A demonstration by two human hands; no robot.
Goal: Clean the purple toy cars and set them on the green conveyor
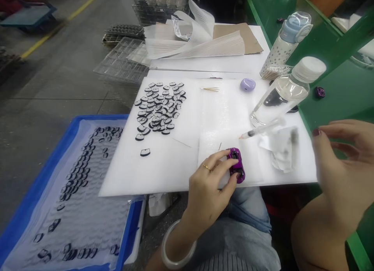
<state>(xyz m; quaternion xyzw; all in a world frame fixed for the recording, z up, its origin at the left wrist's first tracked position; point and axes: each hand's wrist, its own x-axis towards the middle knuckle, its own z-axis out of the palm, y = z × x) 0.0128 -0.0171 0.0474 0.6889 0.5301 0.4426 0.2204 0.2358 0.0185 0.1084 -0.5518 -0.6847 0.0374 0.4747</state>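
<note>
Left hand grasps a glossy purple piece; right hand raised, its grip I cannot tell.
</note>
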